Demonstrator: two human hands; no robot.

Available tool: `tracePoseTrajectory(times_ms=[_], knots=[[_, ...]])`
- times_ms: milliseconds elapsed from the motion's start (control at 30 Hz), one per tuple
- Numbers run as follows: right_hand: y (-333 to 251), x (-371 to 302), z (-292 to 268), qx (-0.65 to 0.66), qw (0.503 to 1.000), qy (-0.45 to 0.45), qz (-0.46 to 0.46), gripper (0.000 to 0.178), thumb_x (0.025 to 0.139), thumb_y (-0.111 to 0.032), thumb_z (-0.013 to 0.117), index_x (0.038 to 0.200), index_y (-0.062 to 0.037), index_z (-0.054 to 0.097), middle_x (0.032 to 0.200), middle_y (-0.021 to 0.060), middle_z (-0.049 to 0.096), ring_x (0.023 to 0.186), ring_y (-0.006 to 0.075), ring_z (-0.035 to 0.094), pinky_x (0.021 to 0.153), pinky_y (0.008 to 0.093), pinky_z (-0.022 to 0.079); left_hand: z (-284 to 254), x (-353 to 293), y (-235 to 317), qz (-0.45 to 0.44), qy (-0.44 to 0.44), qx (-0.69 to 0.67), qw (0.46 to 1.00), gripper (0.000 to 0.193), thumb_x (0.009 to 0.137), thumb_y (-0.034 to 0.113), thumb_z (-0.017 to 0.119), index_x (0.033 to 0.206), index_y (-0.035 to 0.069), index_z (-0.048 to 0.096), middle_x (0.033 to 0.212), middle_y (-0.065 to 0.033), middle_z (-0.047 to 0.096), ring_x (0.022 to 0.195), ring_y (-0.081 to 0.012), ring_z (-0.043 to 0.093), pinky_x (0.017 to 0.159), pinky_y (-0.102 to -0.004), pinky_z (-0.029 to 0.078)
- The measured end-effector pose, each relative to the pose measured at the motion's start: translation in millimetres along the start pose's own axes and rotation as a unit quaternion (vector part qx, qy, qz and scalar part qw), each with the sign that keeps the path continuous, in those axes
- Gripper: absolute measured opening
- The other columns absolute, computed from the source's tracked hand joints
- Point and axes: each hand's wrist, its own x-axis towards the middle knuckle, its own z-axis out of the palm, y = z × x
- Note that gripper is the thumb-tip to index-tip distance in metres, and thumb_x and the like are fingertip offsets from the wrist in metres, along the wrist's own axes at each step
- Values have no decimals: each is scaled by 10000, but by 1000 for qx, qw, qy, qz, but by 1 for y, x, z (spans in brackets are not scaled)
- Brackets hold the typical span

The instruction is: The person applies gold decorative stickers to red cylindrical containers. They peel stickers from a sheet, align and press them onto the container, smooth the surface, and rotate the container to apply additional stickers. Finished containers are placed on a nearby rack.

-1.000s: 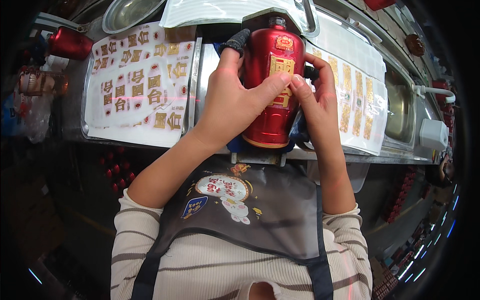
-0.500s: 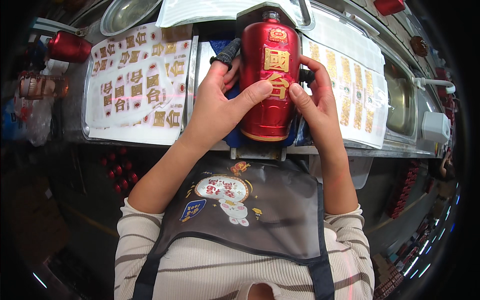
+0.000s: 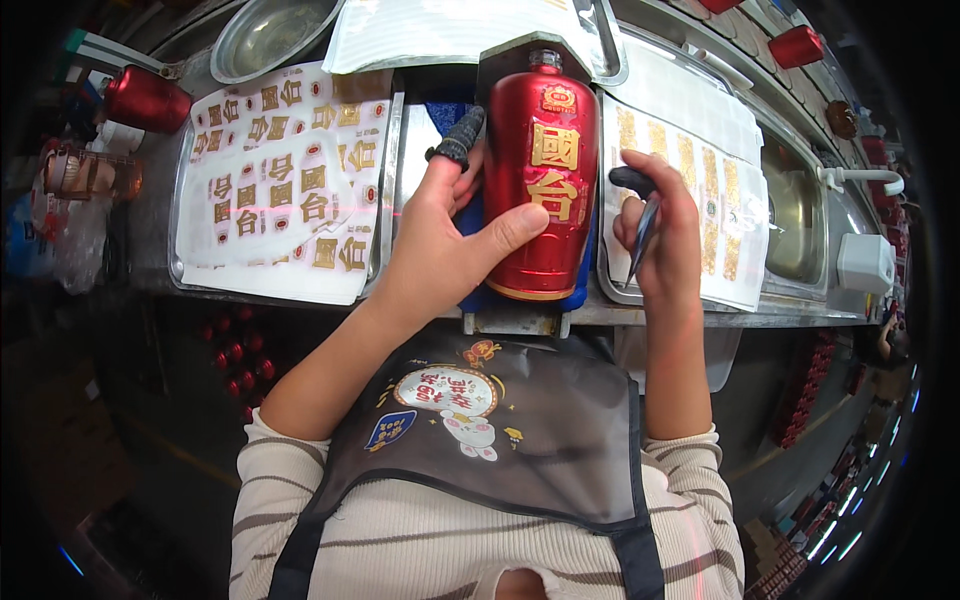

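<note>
Red bottle [image 3: 520, 178]: centre stage, lying on a blue cloth [image 3: 579, 295] between 2 spreads of label sheets, neck pointing away from the person, base nearest the apron.
Gold lettering: 2 big characters down the front of that bottle, and a gold emblem [image 3: 558, 98] sits above them, just below the shoulder.
Left hand [image 3: 440, 230]: right there on the bottle, thumb spread wide from the fingers, its tip lying at the lower character; the fingers run along the left flank, but how hard they press, I cannot tell.
Black ribbed finger cover [image 3: 462, 138]: on a left finger, close beside the bottle's side.
Right hand [image 3: 668, 235]: clear of the bottle, just to its right, fingers curled and pinching a slim pointed tool [image 3: 643, 240], tip down towards the person!
Left sheets [image 3: 280, 205]: gold characters and small red emblems, overlapping on a metal tray [image 3: 172, 235].
Right sheets [image 3: 750, 250]: glittering gold strips, under and beyond the right hand.
Metal bowl [image 3: 270, 42]: over at upper left, with another red bottle [image 3: 148, 100] below it at the edge.
Dark apron [image 3: 570, 430]: cartoon print, striped sleeves either side.
</note>
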Motion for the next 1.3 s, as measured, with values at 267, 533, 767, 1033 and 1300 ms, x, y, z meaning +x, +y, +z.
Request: tracePoseTrajectory(times_ms=[267, 533, 767, 1033, 1300], knots=[[-30, -35, 47, -401, 750, -170, -498, 267, 780, 18, 705, 1037, -13, 640, 860, 131, 627, 760, 235, 637, 686, 328, 523, 5, -3, 2, 4, 10, 8, 1000, 684, 861, 213, 787, 1338, -79, 393, 1323, -220, 553, 1251, -247, 549, 1102, -386, 391], [-60, 26, 52, -296, 819, -88, -483, 210, 825, -41, 756, 997, -11, 641, 866, 48, 663, 799, 120, 647, 720, 238, 519, -7, 0, 4, 139, 16, 214, 967, 707, 827, 336, 782, 1423, 75, 507, 1472, -283, 423, 1315, -383, 495, 1087, -524, 355], [-38, 27, 24, -208, 910, 27, -357, 235, 868, -1, 728, 1054, -3, 583, 927, 32, 626, 821, 64, 597, 728, 193, 496, -18, 29, 29, 261, -50, 499, 825, 459, 873, 556, 646, 1064, 158, 768, 1532, -334, 313, 1335, -496, 428, 1122, -636, 204], [-30, -4, 32, -172, 930, -24, -324, 274, 871, -38, 744, 1071, -3, 561, 938, 39, 638, 825, 69, 602, 734, 195, 494, -23, 67, 22, 293, -30, 470, 832, 412, 948, 484, 587, 1027, 117, 757, 1533, -278, 355, 1334, -489, 435, 1098, -637, 249], [-30, -10, 27, -169, 930, -35, -323, 260, 870, -36, 735, 1062, -4, 562, 931, 36, 638, 811, 66, 597, 720, 193, 489, -28, 58, 16, 275, 6, 366, 889, 417, 969, 454, 565, 1069, 96, 754, 1568, -258, 311, 1397, -439, 379, 1138, -632, 157]])
